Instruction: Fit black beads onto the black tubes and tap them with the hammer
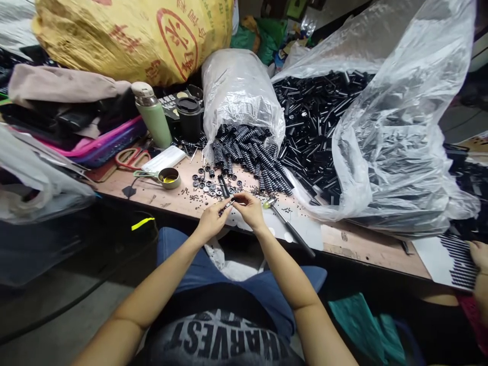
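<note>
My left hand [214, 219] and my right hand [248, 209] meet at the table's front edge, fingers pinched around a small dark part [227, 204] whose details are too small to tell. Just beyond my fingertips a black tube [223, 187] lies on the table [168, 198]. Round black caps [206, 188] and tiny dark pieces are scattered to its left. To the right of my right hand rests a hammer [290, 226] with a black handle. Ribbed black rods [247, 150] spill from a clear plastic bag [242, 86] behind.
A large plastic bag [396, 152] surrounds many black tubes [308, 122] at right. At left are a green bottle [154, 119], black cup [189, 117], metal cup [169, 179] and red scissors [133, 158]. Another person's hand [479, 255] is at the far right.
</note>
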